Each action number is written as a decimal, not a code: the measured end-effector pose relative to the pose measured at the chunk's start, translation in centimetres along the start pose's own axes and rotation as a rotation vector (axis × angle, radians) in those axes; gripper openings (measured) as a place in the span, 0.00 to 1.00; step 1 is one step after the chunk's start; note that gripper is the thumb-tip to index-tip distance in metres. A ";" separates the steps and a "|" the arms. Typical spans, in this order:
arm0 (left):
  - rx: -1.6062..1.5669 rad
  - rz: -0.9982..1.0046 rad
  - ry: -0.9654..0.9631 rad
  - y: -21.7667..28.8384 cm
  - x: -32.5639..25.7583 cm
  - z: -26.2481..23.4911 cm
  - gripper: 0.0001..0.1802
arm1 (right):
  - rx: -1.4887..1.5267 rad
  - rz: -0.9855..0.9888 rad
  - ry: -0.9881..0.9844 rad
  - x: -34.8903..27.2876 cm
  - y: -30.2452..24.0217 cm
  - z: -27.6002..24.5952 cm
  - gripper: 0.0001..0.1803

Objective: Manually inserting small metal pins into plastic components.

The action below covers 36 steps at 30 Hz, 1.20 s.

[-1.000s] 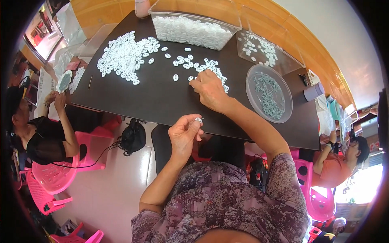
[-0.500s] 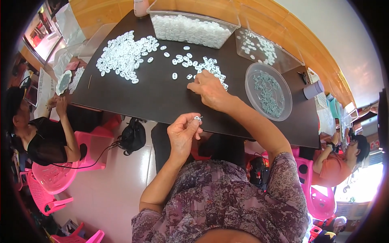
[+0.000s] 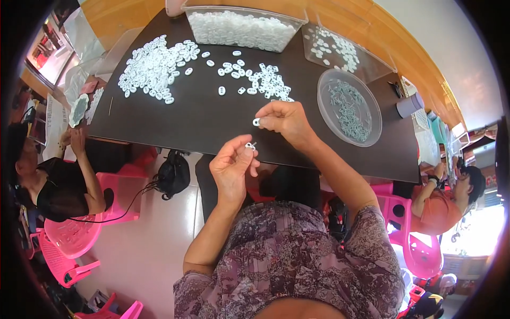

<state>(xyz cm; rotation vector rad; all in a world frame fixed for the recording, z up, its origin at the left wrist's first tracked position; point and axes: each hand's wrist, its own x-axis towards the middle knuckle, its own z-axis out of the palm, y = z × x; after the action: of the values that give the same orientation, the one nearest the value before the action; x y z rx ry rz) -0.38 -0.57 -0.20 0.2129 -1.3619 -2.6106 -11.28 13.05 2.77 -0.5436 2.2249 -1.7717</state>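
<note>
Near the table's front edge, my left hand (image 3: 231,169) pinches a small white plastic piece (image 3: 249,145) with a thin metal pin or screw sticking out of it. Just above and to the right, my right hand (image 3: 287,123) holds another white piece with a hole (image 3: 256,122) between thumb and fingertips. The two pieces are apart. Beyond my right hand lies a loose pile of small white two-holed pieces (image 3: 270,81). A larger heap of white oval pieces (image 3: 147,69) spreads over the far left of the table.
A round clear tub (image 3: 322,118) of small grey-green screw-like parts (image 3: 350,114) stands right. Clear boxes hold white ovals (image 3: 241,32) and scattered white pieces (image 3: 334,50) at the back. A purple cup (image 3: 409,106) stands far right. People sit left (image 3: 64,181) and right (image 3: 443,204).
My right hand has come back from the pile toward my left hand, bringing a small white piece. My left hand still holds its piece and has moved slightly up and left.
</note>
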 end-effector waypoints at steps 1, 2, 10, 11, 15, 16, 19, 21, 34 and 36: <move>0.014 0.033 0.001 0.0 0.0 0.1 0.13 | 0.003 0.007 0.003 -0.5 -0.3 0.1 0.07; 0.016 0.025 0.002 0.0 0.0 0.1 0.13 | 0.091 0.091 0.006 -1.1 -0.5 0.4 0.08; 0.082 0.027 0.049 0.4 -0.4 0.7 0.09 | 0.349 0.196 0.077 -3.3 -0.8 2.0 0.09; 0.083 0.025 0.050 0.5 -0.5 0.7 0.09 | 0.354 0.189 0.085 -3.4 -0.8 2.1 0.09; 0.115 0.001 0.040 0.7 -0.7 0.8 0.09 | 0.346 0.175 0.094 -3.4 -1.0 2.3 0.09; 0.118 -0.006 0.036 0.8 -0.7 0.7 0.09 | 0.345 0.177 0.091 -3.5 -1.1 2.3 0.09; 0.123 -0.003 0.041 0.8 -0.7 0.5 0.09 | 0.309 0.182 0.086 -3.6 -1.2 2.6 0.08; 0.134 -0.006 0.050 0.9 -0.6 0.4 0.08 | 0.276 0.178 0.074 -3.6 -1.2 2.7 0.08; 0.149 -0.010 0.049 1.0 -0.4 -0.1 0.07 | 0.194 0.091 0.091 -3.7 -1.2 3.3 0.09; 0.159 -0.012 0.051 1.0 -0.4 -0.1 0.07 | 0.192 0.102 0.102 -3.8 -1.6 3.3 0.04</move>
<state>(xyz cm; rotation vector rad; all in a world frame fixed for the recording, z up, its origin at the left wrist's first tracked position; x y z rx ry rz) 0.17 -1.12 0.63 0.3095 -1.5558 -2.4892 -6.30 11.43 3.39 -0.2999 2.0750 -1.9709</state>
